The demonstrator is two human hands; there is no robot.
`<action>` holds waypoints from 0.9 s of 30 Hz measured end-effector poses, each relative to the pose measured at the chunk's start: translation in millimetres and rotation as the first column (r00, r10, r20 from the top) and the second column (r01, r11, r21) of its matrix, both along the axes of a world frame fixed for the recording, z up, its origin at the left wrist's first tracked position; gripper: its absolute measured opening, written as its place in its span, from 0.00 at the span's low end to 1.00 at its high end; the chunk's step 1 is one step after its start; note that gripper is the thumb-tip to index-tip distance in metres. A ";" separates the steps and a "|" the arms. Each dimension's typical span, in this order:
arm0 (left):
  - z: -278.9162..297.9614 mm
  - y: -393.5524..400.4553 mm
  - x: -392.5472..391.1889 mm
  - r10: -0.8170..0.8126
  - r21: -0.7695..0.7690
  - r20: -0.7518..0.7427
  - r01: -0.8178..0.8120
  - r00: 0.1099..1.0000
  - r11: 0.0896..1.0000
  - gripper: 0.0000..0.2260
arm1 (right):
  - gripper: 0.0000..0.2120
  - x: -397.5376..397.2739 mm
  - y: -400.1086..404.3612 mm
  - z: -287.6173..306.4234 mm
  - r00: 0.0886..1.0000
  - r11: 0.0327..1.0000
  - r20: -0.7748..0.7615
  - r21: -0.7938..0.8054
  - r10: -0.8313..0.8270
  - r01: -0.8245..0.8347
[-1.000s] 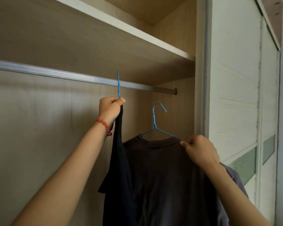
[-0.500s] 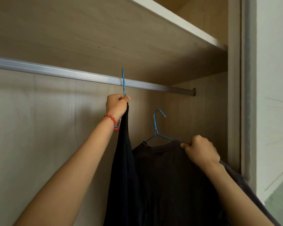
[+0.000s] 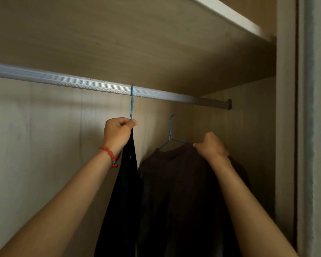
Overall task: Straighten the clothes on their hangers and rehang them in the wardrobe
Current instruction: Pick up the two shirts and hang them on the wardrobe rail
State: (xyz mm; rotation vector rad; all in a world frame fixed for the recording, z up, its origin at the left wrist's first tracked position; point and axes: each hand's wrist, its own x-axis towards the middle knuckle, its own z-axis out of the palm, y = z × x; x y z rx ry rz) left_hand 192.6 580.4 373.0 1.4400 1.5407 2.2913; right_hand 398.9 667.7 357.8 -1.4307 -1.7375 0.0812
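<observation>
Fingers L: left hand (image 3: 119,132) curled tight round the neck of a thin blue wire hanger (image 3: 131,102), pinching it right at the top of a black garment (image 3: 124,191)
Fingers R: right hand (image 3: 210,145) closed on the shoulder of a dark brown long-sleeve shirt (image 3: 178,191), gripping fabric + prob the wire under it
Hanger 1: hook is up against the ribbed silver metal wardrobe rail (image 3: 82,83), looks hooked over it, seen edge-on
Hanger 2: second blue wire hanger (image 3: 170,134) w/ the brown shirt on it, hook below the rail, not touching it, held up near the right end of the rail
Black garment: hangs straight down, just beside the brown shirt
Wrist: red bead bracelet (image 3: 109,155) on L wrist
Above: pale wood shelf (image 3: 137,34) over the rail
</observation>
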 end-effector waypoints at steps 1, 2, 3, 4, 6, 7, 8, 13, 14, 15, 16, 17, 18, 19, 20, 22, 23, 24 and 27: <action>0.4 -0.5 0.8 0.001 0.002 0.009 -0.001 1.000 1.000 0.05 | 0.16 0.8 4.2 5.0 1.000 1.000 0.006 0.006 -0.005 0.005; 1.0 -1.1 1.6 0.002 0.005 0.019 -0.002 1.000 1.000 0.05 | 0.15 1.5 7.8 9.7 1.000 1.000 0.013 0.007 -0.008 0.008; 1.4 -2.1 2.5 0.003 0.007 0.026 -0.003 1.000 1.000 0.05 | 0.15 2.1 10.4 14.3 1.000 1.000 0.018 0.010 -0.007 0.007; 1.6 -3.0 2.9 0.003 0.009 0.032 -0.004 0.999 1.000 0.05 | 0.15 2.3 11.8 19.1 1.000 1.000 0.024 0.015 -0.009 0.008; 1.7 -5.1 3.7 0.005 0.012 0.033 -0.006 0.999 1.000 0.06 | 0.15 3.4 14.2 29.9 1.000 0.999 0.030 0.036 -0.007 0.005; 1.7 -5.8 3.8 0.007 0.010 0.031 -0.008 0.999 1.000 0.06 | 0.16 4.2 15.4 35.9 1.000 0.999 0.028 0.050 -0.007 0.006; 1.7 -6.2 3.6 0.007 0.009 0.030 -0.008 1.000 1.000 0.06 | 0.16 5.4 15.8 42.2 1.000 0.998 0.022 0.062 -0.011 0.009; 3.4 -5.4 4.4 0.000 0.000 0.033 0.000 0.999 1.000 0.06 | 0.17 12.7 14.4 68.3 0.999 0.990 -0.033 0.136 -0.035 0.039; 3.6 -4.6 4.7 0.001 -0.002 0.036 -0.001 0.999 1.000 0.06 | 0.17 13.6 13.6 70.9 0.999 0.987 -0.040 0.153 -0.036 0.042; 3.5 -4.5 5.4 0.003 -0.003 0.037 -0.003 0.999 1.000 0.06 | 0.17 14.5 12.6 72.2 0.998 0.985 -0.047 0.168 -0.038 0.046; 3.2 -4.5 6.0 0.005 -0.003 0.036 -0.005 0.999 1.000 0.06 | 0.17 15.2 11.5 71.9 0.998 0.982 -0.053 0.180 -0.042 0.051; 2.9 -4.7 6.6 0.008 -0.003 0.036 -0.008 0.999 1.000 0.06 | 0.17 15.9 10.4 70.1 0.997 0.981 -0.062 0.186 -0.046 0.057; 2.3 -4.7 7.2 0.009 -0.002 0.037 -0.009 0.999 1.000 0.06 | 0.17 16.8 9.8 67.0 0.996 0.981 -0.073 0.187 -0.048 0.061; 2.2 -5.0 7.8 0.009 0.000 0.038 -0.009 0.999 1.000 0.06 | 0.17 17.3 9.7 62.9 0.995 0.981 -0.083 0.181 -0.047 0.062; 1.3 -5.0 9.5 0.008 -0.002 0.039 -0.008 0.999 1.000 0.07 | 0.17 18.9 9.5 57.0 0.995 0.983 -0.091 0.171 -0.049 0.064; 0.2 -4.3 10.6 0.004 -0.005 0.057 -0.004 0.998 1.000 0.07 | 0.17 20.6 9.5 44.9 0.994 0.986 -0.095 0.151 -0.059 0.073; -0.6 -4.0 11.1 -0.001 -0.007 0.066 0.001 0.998 1.000 0.07 | 0.18 22.2 9.6 38.6 0.993 0.986 -0.097 0.144 -0.069 0.082; -1.4 -3.6 11.9 -0.007 -0.009 0.073 0.008 0.997 1.000 0.07 | 0.18 24.0 9.8 32.4 0.992 0.986 -0.104 0.138 -0.076 0.090; -3.1 -1.3 14.4 -0.018 -0.010 0.095 0.019 0.995 1.000 0.06 | 0.17 29.0 12.5 15.4 0.983 0.987 -0.153 0.111 -0.097 0.115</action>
